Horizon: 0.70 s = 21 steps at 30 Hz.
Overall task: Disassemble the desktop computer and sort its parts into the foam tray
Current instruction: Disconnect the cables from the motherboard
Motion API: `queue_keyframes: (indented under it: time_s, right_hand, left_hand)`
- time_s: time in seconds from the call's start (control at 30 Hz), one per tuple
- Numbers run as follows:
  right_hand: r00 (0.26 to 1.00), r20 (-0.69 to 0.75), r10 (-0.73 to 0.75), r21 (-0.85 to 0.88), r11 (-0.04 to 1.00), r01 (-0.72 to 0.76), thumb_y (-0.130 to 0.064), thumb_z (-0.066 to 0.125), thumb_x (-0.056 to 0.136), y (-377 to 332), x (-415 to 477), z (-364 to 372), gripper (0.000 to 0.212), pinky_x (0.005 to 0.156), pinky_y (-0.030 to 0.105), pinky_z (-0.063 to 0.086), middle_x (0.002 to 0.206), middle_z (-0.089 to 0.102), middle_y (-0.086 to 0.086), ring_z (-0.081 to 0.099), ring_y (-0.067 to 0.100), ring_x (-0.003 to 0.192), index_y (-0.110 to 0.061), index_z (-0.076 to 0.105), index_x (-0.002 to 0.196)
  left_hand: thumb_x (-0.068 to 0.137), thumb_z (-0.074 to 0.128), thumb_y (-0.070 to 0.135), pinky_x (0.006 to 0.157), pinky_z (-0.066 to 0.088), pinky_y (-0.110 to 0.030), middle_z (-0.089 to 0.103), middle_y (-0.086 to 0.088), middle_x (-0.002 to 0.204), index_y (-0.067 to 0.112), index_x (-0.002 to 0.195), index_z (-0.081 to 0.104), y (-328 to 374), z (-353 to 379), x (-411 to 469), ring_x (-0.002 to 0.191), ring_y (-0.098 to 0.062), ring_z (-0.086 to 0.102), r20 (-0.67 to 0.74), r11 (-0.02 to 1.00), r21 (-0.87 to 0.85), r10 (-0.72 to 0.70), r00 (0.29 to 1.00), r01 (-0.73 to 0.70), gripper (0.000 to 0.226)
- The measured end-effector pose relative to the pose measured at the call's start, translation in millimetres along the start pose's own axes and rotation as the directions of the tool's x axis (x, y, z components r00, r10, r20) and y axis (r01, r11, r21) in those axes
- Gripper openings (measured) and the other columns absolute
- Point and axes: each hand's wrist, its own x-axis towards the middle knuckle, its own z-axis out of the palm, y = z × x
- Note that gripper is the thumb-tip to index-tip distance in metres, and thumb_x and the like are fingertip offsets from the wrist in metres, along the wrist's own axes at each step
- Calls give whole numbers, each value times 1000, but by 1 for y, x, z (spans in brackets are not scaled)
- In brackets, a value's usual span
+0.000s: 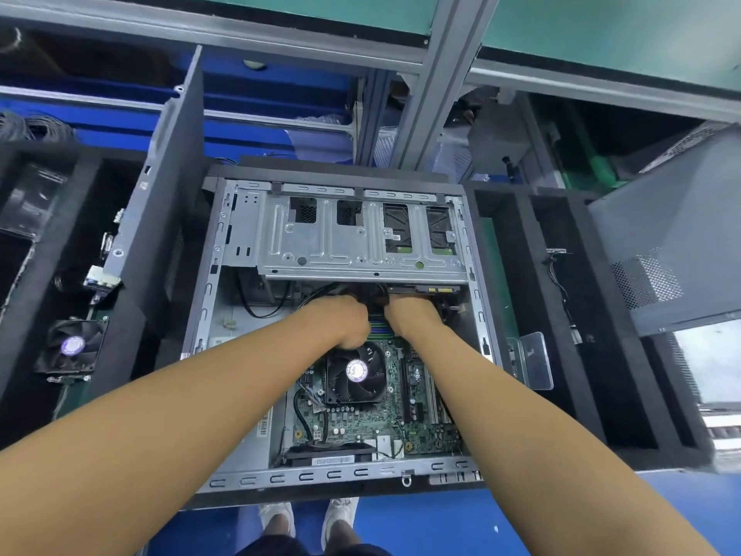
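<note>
Head view: the desktop computer [320,473] lies on its side on the blue bench [441,523], its side off and its inside showing. At the far end of its inside sits a stamped, bare-metal drive cage [361,234] with ribs and rectangular cut-outs. Nearer, the green motherboard [425,435] carries a square black cooler fan [356,371] with a round silvery sticker; its print is too blurred to read. A white barcode label [333,460] at the computer's near edge is also unreadable.

Both bare forearms reach into the computer. The left hand [345,321] and right hand [409,311] meet knuckles-up at black cables [371,292] just under the drive cage's edge. The fingers curl down out of sight, so I cannot tell what they pinch.

The black foam tray [521,294] lies just right of the computer, its matte slots holding a thin wire [561,290] and a clear plastic piece [535,361]. Left of the computer, a dark flat panel [176,174] stands upright, with a second black fan [72,347] in foam beyond it.
</note>
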Motion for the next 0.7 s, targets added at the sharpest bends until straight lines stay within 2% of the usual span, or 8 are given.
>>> queue_keyframes:
  time_s: [0.1, 0.23, 0.3, 0.37, 0.43, 0.47, 0.6, 0.7]
  right_hand:
    - [1000, 23, -2, -38, 999, 3, -11, 35, 103, -1, 3, 3, 30, 79, 33, 41, 125, 59, 14, 58, 29, 111, -4, 55, 125]
    - [991, 124, 40, -38, 999, -36, -13, 31, 105, -1, 8, -3, 35, 93, 35, 43, 135, 51, 11, 52, 27, 118, -7, 48, 135]
    - [991, 125, 49, -3, 999, -49, -14, 29, 105, -1, 9, -1, 37, 96, 33, 41, 136, 51, 11, 51, 27, 119, -6, 48, 136]
    - [1000, 30, 5, 12, 1000, -6, -13, 36, 104, -1, 6, 4, 31, 85, 34, 45, 126, 58, 14, 57, 27, 105, -4, 55, 126]
    - [997, -77, -32, -38, 999, 29, -7, 42, 100, 0, 2, 8, 23, 69, 33, 44, 112, 65, 17, 63, 30, 94, -3, 60, 115]
    - [993, -109, -54, -78, 996, 46, -5, 43, 99, 1, 2, 10, 22, 66, 32, 43, 107, 66, 18, 64, 31, 91, -2, 61, 111]
    - [996, -62, -60, -89, 995, 54, -6, 40, 100, 1, 7, 7, 25, 69, 33, 43, 108, 66, 16, 59, 28, 85, -1, 61, 113]
    - [996, -62, -61, -106, 993, 54, -6, 43, 99, 0, 8, 9, 25, 71, 35, 46, 109, 66, 17, 63, 31, 92, -2, 60, 118]
  left_hand:
    - [100, 37, 25, 99, 48, -42, 50, -18, 138, 2, 140, 47, 2, -1, 1, 116, -30, 56, 52, 1000, 5, -8, 999, 7, 47]
    - [101, 34, 36, 107, 42, -40, 41, -17, 149, 4, 148, 37, -1, -2, -2, 129, -30, 48, 72, 1000, -23, -13, 997, 14, 57]
    - [101, 32, 39, 109, 40, -40, 38, -16, 152, 5, 150, 33, -1, -2, -3, 132, -30, 45, 70, 1000, -26, -12, 997, 13, 60]
    - [102, 31, 40, 109, 39, -40, 36, -16, 153, 5, 151, 31, -1, -4, -3, 133, -30, 44, 79, 1000, -24, -7, 997, 9, 61]
    - [102, 32, 40, 109, 39, -39, 36, -16, 154, 5, 152, 30, 0, -5, -3, 133, -30, 44, 92, 1000, -23, -9, 996, 11, 61]
    - [102, 32, 39, 110, 38, -39, 35, -16, 154, 5, 153, 29, 0, -6, -4, 134, -31, 43, 93, 1000, -15, -15, 996, 16, 61]
    - [103, 35, 35, 110, 39, -40, 37, -17, 153, 4, 152, 31, 2, -5, -2, 133, -31, 45, 106, 1000, -6, -28, 994, 29, 59]
    - [103, 36, 38, 109, 40, -40, 37, -16, 154, 4, 151, 32, 2, -7, -3, 133, -30, 45, 106, 999, -11, -30, 994, 31, 59]
